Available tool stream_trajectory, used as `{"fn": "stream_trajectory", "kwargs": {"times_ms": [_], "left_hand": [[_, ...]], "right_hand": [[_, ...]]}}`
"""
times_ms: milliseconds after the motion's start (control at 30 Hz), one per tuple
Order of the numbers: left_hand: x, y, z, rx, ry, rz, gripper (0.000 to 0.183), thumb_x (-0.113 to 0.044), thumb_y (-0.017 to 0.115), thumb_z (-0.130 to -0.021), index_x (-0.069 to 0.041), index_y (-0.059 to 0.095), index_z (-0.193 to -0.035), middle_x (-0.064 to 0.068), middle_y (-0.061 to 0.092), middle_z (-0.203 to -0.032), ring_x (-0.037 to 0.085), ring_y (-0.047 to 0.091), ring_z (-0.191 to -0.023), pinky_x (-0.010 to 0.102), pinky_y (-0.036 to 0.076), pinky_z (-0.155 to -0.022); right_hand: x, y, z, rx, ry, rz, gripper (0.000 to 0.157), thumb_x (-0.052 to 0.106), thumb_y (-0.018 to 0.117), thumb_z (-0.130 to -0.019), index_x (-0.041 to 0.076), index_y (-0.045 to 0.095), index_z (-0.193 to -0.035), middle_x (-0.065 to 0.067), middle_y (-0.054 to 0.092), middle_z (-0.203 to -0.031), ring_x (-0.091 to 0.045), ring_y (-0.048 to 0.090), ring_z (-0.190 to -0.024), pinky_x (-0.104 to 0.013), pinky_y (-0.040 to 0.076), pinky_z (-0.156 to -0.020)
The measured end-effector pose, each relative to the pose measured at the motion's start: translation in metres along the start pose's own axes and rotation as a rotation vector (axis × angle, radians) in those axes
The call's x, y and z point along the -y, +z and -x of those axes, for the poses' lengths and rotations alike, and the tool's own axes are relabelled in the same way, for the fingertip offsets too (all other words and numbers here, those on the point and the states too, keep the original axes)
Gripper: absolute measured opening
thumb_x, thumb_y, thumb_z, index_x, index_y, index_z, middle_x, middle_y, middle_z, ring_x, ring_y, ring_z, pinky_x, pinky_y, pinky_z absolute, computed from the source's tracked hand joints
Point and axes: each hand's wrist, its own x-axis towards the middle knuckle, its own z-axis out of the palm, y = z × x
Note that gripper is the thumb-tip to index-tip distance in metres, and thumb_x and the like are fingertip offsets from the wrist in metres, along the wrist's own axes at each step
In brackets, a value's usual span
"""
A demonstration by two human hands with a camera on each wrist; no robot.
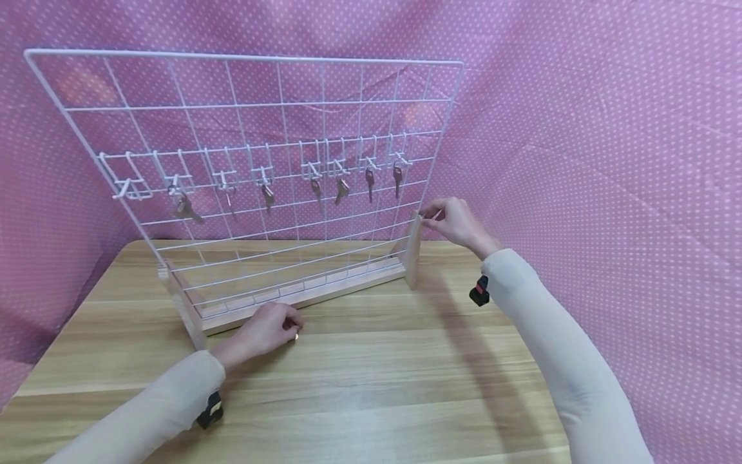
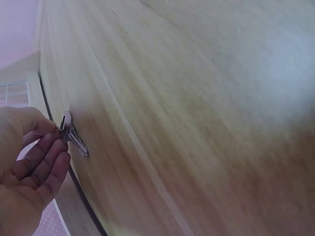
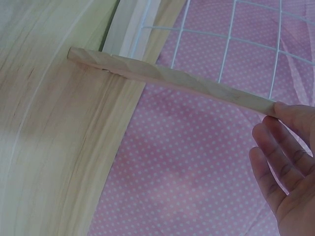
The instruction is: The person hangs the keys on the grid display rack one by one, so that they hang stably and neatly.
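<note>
Low over the table, my left hand (image 1: 268, 328) pinches a small ring with metal keys (image 2: 75, 136) between thumb and fingers. The keys dangle past the fingertips in the left wrist view; in the head view only a small bright bit shows. My right hand (image 1: 456, 222) grips the upper end of the wooden side piece (image 3: 184, 82) at the right of a white wire grid rack (image 1: 243, 58). Its thumb and index finger are at the wood, and the other fingers are partly bent below. Several keys (image 1: 341, 188) hang from hooks on the grid.
The leftmost hook (image 1: 132, 188) carries no key. A wooden base bar (image 1: 342, 290) joins the rack's two side pieces on the wood-grain table (image 1: 371, 393). Pink dotted cloth (image 1: 591, 161) surrounds the table at the back and sides.
</note>
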Motion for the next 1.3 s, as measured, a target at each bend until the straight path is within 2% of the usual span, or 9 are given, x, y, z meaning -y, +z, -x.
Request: {"fn": "stream_trajectory", "kwargs": {"times_ms": [233, 367, 600, 867, 967, 1167, 1233, 1300], "left_hand": [[-0.004, -0.01, 0.004, -0.014, -0.015, 0.016, 0.013, -0.001, 0.074, -0.089, -0.003, 0.081, -0.1, 0.004, 0.078, -0.093, 0.008, 0.064, -0.081, 0.023, 0.056, -0.072], [-0.011, -0.02, 0.008, -0.022, -0.024, 0.028, 0.013, -0.001, 0.073, -0.089, -0.003, 0.08, -0.1, 0.004, 0.078, -0.092, 0.008, 0.064, -0.081, 0.021, 0.055, -0.072], [-0.019, -0.046, 0.019, -0.119, -0.005, 0.057, 0.012, -0.002, 0.075, -0.09, -0.008, 0.081, -0.099, 0.002, 0.077, -0.092, 0.007, 0.064, -0.08, 0.021, 0.055, -0.071], [-0.041, -0.09, 0.04, -0.171, -0.025, 0.138, 0.012, -0.002, 0.077, -0.091, -0.005, 0.081, -0.102, 0.005, 0.08, -0.093, 0.003, 0.064, -0.077, 0.017, 0.055, -0.067], [-0.049, -0.11, 0.05, -0.201, -0.023, 0.128, 0.012, -0.005, 0.079, -0.091, -0.005, 0.081, -0.104, 0.004, 0.08, -0.09, -0.001, 0.064, -0.076, 0.017, 0.055, -0.065], [-0.053, -0.15, 0.07, -0.311, -0.002, 0.098, 0.011, -0.005, 0.082, -0.089, -0.008, 0.083, -0.1, 0.007, 0.082, -0.088, -0.01, 0.064, -0.07, 0.012, 0.054, -0.062], [-0.055, -0.162, 0.077, -0.347, 0.007, 0.1, 0.013, -0.002, 0.082, -0.088, -0.008, 0.083, -0.099, 0.002, 0.082, -0.086, -0.01, 0.065, -0.068, 0.01, 0.053, -0.061], [-0.058, -0.175, 0.083, -0.378, 0.006, 0.099, 0.014, -0.001, 0.083, -0.087, -0.009, 0.083, -0.098, -0.01, 0.08, -0.084, -0.01, 0.066, -0.067, 0.009, 0.052, -0.06]], "right_hand": [[0.001, 0.0, 0.001, 0.003, 0.004, -0.001, 0.02, 0.015, 0.073, -0.1, 0.007, 0.077, -0.118, -0.014, 0.078, -0.111, -0.028, 0.07, -0.099, -0.036, 0.06, -0.08], [0.001, 0.0, 0.0, -0.002, -0.001, -0.001, 0.02, 0.015, 0.074, -0.099, 0.007, 0.077, -0.117, -0.014, 0.079, -0.111, -0.028, 0.071, -0.098, -0.035, 0.06, -0.079], [-0.001, 0.001, -0.002, -0.001, -0.008, -0.005, 0.02, 0.013, 0.073, -0.099, 0.006, 0.077, -0.117, -0.016, 0.078, -0.112, -0.03, 0.071, -0.099, -0.034, 0.061, -0.079], [-0.001, -0.001, 0.0, 0.003, -0.018, 0.001, 0.02, 0.014, 0.072, -0.1, 0.005, 0.077, -0.117, -0.017, 0.078, -0.112, -0.033, 0.07, -0.101, -0.033, 0.06, -0.079], [-0.001, 0.0, 0.0, 0.009, -0.014, -0.003, 0.02, 0.013, 0.071, -0.101, 0.004, 0.076, -0.118, -0.018, 0.077, -0.113, -0.034, 0.07, -0.102, -0.034, 0.06, -0.081], [-0.001, -0.001, -0.002, 0.003, -0.008, -0.007, 0.02, 0.014, 0.073, -0.1, 0.006, 0.076, -0.117, -0.016, 0.078, -0.112, -0.03, 0.07, -0.1, -0.037, 0.061, -0.082], [-0.001, -0.001, -0.002, 0.001, -0.013, -0.004, 0.02, 0.014, 0.073, -0.099, 0.006, 0.076, -0.117, -0.016, 0.078, -0.112, -0.029, 0.07, -0.099, -0.036, 0.061, -0.081], [-0.001, -0.001, -0.002, -0.001, -0.015, 0.001, 0.02, 0.013, 0.073, -0.099, 0.006, 0.077, -0.117, -0.016, 0.078, -0.112, -0.028, 0.07, -0.098, -0.035, 0.06, -0.08]]}}
